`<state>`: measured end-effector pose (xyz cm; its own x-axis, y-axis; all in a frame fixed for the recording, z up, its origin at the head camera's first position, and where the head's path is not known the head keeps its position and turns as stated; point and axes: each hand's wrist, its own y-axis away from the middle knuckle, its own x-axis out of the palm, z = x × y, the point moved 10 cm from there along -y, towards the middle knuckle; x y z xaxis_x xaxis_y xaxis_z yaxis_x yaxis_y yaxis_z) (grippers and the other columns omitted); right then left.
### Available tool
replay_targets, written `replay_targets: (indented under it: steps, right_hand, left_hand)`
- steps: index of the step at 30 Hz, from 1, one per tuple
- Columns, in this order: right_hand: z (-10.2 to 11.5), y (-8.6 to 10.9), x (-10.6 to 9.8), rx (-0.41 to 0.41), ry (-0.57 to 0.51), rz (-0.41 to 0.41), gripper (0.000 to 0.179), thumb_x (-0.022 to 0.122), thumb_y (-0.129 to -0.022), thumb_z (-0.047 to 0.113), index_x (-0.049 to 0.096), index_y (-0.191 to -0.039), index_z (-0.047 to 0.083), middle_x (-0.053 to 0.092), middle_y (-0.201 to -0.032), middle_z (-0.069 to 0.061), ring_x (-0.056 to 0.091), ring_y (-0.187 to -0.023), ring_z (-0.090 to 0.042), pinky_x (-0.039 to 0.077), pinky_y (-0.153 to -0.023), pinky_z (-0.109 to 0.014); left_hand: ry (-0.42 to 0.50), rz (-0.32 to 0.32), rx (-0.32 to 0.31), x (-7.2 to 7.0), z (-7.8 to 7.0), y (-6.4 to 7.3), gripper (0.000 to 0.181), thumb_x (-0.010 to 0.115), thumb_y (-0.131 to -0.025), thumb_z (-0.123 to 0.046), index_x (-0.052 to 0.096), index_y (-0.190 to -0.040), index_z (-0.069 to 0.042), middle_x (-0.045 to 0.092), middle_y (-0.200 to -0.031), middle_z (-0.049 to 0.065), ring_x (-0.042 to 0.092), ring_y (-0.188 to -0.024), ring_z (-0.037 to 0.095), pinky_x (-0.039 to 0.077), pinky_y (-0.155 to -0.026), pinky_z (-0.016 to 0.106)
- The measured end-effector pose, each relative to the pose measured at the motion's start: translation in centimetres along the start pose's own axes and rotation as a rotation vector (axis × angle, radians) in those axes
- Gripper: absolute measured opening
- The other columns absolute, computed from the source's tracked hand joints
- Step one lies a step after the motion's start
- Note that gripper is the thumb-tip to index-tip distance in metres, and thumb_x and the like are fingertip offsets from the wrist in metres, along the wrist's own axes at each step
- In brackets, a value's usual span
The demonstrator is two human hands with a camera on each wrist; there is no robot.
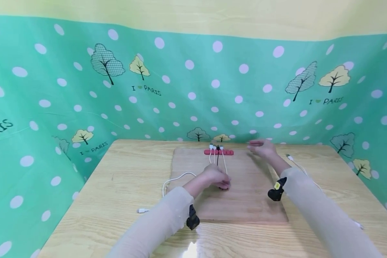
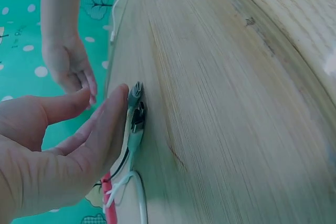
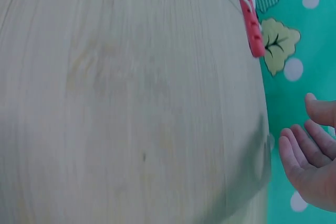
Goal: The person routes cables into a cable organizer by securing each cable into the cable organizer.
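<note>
My left hand [image 1: 215, 175] is low over the middle of the wooden board [image 1: 248, 204]. In the left wrist view its fingers lie straight beside a bunch of cable plugs, with the thumb held apart. Among these are a grey-white plug [image 2: 135, 95] and a black plug [image 2: 138, 115]. Their white and black cables run back to a red cable holder [image 1: 229, 152] at the board's far edge, where several cables sit in its slots. Above the board's far right corner, my right hand [image 1: 262, 147] hovers with loosely bent fingers and holds nothing.
A white cable [image 1: 163, 186] loops off the board's left side, with a white plug [image 1: 143, 210] on the table. On the right lies another white cable [image 1: 301, 168], and a white plug [image 1: 358, 224] shows beside the right sleeve. A green dotted curtain [image 1: 180, 75] hangs behind the table.
</note>
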<state>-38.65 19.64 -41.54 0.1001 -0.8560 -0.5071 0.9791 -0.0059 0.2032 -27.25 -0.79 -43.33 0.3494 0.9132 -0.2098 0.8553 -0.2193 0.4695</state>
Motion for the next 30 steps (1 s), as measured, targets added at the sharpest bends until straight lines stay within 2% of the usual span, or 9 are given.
replay_targets:
  steps: [10,12,14,18,20,22,25,28,30]
  right_hand:
    - [-1.2,0.9,-3.1,-0.048,0.09,-0.044,0.055,0.064,-0.092,0.03,0.05,-0.136,0.0,0.054,-0.137,-0.023,0.057,-0.122,-0.035,0.051,-0.103,-0.037]
    - [-1.6,1.1,-3.8,-0.055,0.1,-0.052,0.055,0.064,-0.092,0.03,0.05,-0.136,-0.001,0.054,-0.136,-0.023,0.06,-0.118,-0.031,0.053,-0.101,-0.035]
    - [-2.2,1.1,-4.6,-0.051,0.102,-0.059,0.054,0.064,-0.093,0.028,0.05,-0.135,-0.002,0.056,-0.135,-0.022,0.066,-0.104,-0.02,0.055,-0.097,-0.031]
    - [-3.5,1.5,-5.9,-0.014,0.012,-0.058,0.056,0.064,-0.092,0.024,0.046,-0.137,-0.004,0.072,-0.111,-0.005,0.061,-0.079,0.007,0.058,-0.089,-0.023]
    - [-4.1,1.7,-6.5,0.001,-0.033,-0.059,0.057,0.064,-0.092,0.022,0.045,-0.138,-0.005,0.072,-0.095,0.011,0.059,-0.073,0.011,0.058,-0.088,-0.023]
    - [-4.5,2.0,-7.0,0.012,-0.05,-0.062,0.057,0.064,-0.092,0.021,0.044,-0.138,-0.006,0.064,-0.083,0.023,0.06,-0.073,0.01,0.058,-0.088,-0.023]
    - [-5.3,2.3,-7.8,0.034,-0.041,-0.069,0.058,0.063,-0.093,0.023,0.043,-0.139,-0.005,0.057,-0.075,0.03,0.06,-0.073,0.011,0.058,-0.086,-0.021]
    - [-6.4,2.4,-8.4,0.083,-0.136,-0.064,0.059,0.064,-0.093,0.023,0.042,-0.141,-0.004,0.058,-0.071,0.031,0.06,-0.071,0.011,0.057,-0.086,-0.018]
    - [-7.2,2.4,-8.8,0.12,-0.248,-0.057,0.053,0.065,-0.092,0.022,0.047,-0.138,0.002,0.062,-0.07,0.028,0.062,-0.071,0.01,0.057,-0.085,-0.018]
  left_hand:
    - [-0.015,0.013,0.019,0.3,-0.4,-0.3,0.016,0.064,-0.091,-0.008,0.07,-0.099,0.005,0.075,-0.09,0.018,0.075,-0.083,0.024,0.063,-0.073,0.028]
    - [-0.023,0.008,0.019,0.3,-0.4,-0.3,0.017,0.064,-0.09,-0.009,0.07,-0.099,0.004,0.075,-0.09,0.018,0.075,-0.082,0.024,0.062,-0.073,0.028]
    - [-0.031,0.003,0.013,0.2,-0.4,-0.4,0.016,0.064,-0.09,-0.009,0.071,-0.098,0.004,0.075,-0.09,0.017,0.075,-0.082,0.023,0.062,-0.072,0.027]
    - [-0.041,-0.011,-0.016,-0.1,-0.1,-0.5,0.015,0.066,-0.089,-0.011,0.071,-0.095,0.002,0.075,-0.089,0.016,0.075,-0.08,0.022,0.062,-0.072,0.027]
    - [-0.043,-0.017,-0.033,-0.2,0.0,-0.5,0.014,0.067,-0.089,-0.011,0.071,-0.093,0.001,0.075,-0.087,0.015,0.075,-0.079,0.021,0.062,-0.071,0.026]
    - [-0.04,-0.021,-0.046,-0.3,0.1,-0.6,0.013,0.067,-0.088,-0.011,0.071,-0.091,0.001,0.075,-0.086,0.015,0.075,-0.078,0.021,0.062,-0.07,0.026]
    - [-0.038,-0.021,-0.054,-0.4,0.2,-0.6,0.012,0.068,-0.088,-0.011,0.07,-0.089,0.001,0.075,-0.085,0.015,0.075,-0.077,0.021,0.062,-0.069,0.026]
    - [-0.036,-0.014,-0.053,-0.3,0.3,-0.7,0.012,0.068,-0.088,-0.01,0.069,-0.089,0.001,0.075,-0.085,0.016,0.075,-0.077,0.022,0.062,-0.068,0.026]
    - [-0.036,-0.011,-0.052,-0.3,0.3,-0.8,0.011,0.068,-0.088,-0.01,0.068,-0.089,0.001,0.075,-0.086,0.016,0.075,-0.078,0.022,0.062,-0.068,0.026]
